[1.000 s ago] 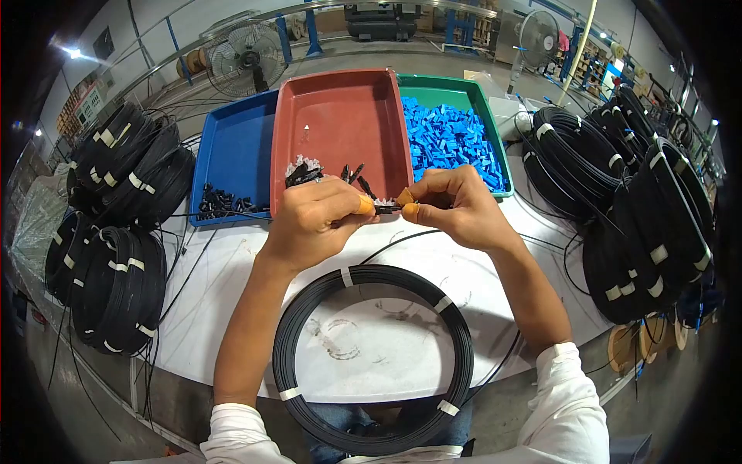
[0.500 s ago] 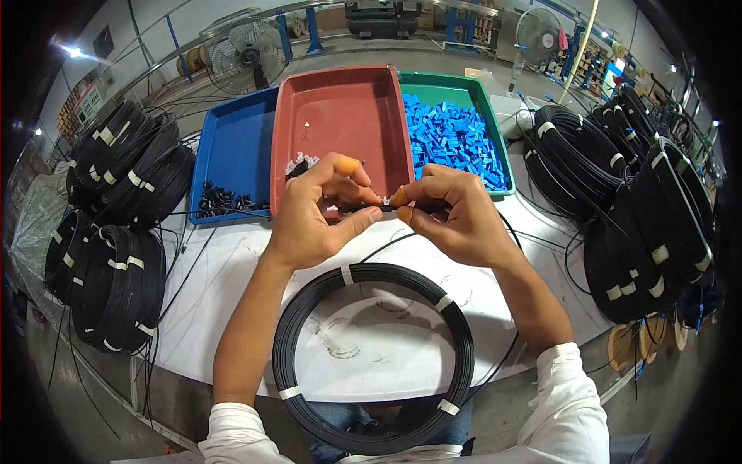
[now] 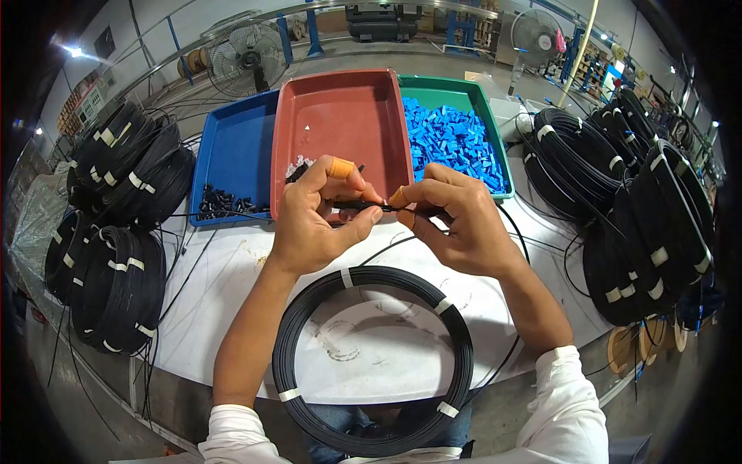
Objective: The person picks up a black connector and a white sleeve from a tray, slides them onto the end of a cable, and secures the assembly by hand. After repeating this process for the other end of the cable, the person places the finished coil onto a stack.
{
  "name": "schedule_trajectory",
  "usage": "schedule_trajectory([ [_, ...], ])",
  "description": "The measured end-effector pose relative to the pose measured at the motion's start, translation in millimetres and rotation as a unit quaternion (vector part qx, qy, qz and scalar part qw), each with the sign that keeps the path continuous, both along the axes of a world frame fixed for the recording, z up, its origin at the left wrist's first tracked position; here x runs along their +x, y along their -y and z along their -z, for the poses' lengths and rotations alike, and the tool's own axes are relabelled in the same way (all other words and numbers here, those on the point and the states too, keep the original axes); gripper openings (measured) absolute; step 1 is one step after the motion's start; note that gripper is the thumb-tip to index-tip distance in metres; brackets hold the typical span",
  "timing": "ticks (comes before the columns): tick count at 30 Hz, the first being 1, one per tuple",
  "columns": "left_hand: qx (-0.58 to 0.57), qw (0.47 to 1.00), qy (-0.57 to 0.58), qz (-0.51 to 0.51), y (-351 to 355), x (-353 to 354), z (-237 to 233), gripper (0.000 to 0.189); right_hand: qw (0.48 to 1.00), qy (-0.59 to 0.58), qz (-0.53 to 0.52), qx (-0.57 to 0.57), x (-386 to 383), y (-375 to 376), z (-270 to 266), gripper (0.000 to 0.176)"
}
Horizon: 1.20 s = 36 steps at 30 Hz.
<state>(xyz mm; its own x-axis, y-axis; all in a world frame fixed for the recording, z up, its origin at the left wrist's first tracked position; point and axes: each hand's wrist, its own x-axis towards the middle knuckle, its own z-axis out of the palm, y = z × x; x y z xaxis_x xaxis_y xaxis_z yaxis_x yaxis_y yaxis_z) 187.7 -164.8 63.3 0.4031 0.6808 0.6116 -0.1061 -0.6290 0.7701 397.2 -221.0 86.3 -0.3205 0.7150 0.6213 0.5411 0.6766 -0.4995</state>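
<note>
Both my hands meet over the front edge of the red tray (image 3: 340, 93). My left hand (image 3: 317, 216) is closed, thumb and fingers pinching a slim black connector piece (image 3: 352, 206). Close beside it, my right hand (image 3: 464, 220) pinches the black cable (image 3: 519, 232), whose end lines up with that piece. Orange wraps cover some fingertips on both hands. Below them lies a coil of black cable (image 3: 284, 340), bound with white tape and overhanging the near table edge.
Small black parts sit in the blue tray (image 3: 232, 147), and blue clips (image 3: 452, 143) fill much of the green tray (image 3: 495, 131). Taped cable coils are stacked at left (image 3: 116, 271) and right (image 3: 649, 232) of the white table (image 3: 232, 309). Loose cables trail over its sides.
My fingers have shifted slightly, and more of the black piece shows between my hands. A small dark tip now shows above my left fingers. The coil stays put.
</note>
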Motion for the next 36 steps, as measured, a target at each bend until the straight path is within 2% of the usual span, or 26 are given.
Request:
schedule_trajectory([
  [3,0.048,0.999,0.017,-0.001,-2,4,7,0.033,0.999,-0.03,-0.007,0.02,-1,-2,5,0.02],
  [6,0.044,0.997,0.059,-0.006,2,7,9,0.038,0.998,-0.042,-0.005,0.056,-3,-2,6,0.022],
  [13,0.119,0.992,0.049,-0.017,12,5,1,0.044,0.991,-0.039,-0.019,0.124,-2,0,3,0.025],
  [16,0.133,0.99,0.022,-0.03,11,2,1,0.044,0.994,-0.02,-0.038,0.101,3,0,-2,0.029],
  [23,0.077,0.994,0.077,0.012,13,6,-2,0.041,0.99,-0.036,-0.009,0.138,6,-2,0,0.027],
  [25,0.078,0.997,0.002,0.005,16,3,-3,0.049,0.992,-0.038,0.015,0.12,6,3,-3,0.024],
  [29,0.074,0.997,-0.007,-0.026,20,7,-4,0.052,0.988,-0.06,0.01,0.143,3,3,-2,0.023],
  [32,0.071,0.997,0.04,-0.012,20,8,-4,0.049,0.989,-0.048,0.017,0.138,3,6,-4,0.023],
  [35,0.062,0.998,0.015,-0.019,24,7,-5,0.056,0.987,-0.055,0.007,0.148,0,7,-1,0.022],
  [36,0.099,0.995,0.009,-0.032,23,6,-4,0.056,0.988,-0.054,0.008,0.145,-1,8,-2,0.021],
])
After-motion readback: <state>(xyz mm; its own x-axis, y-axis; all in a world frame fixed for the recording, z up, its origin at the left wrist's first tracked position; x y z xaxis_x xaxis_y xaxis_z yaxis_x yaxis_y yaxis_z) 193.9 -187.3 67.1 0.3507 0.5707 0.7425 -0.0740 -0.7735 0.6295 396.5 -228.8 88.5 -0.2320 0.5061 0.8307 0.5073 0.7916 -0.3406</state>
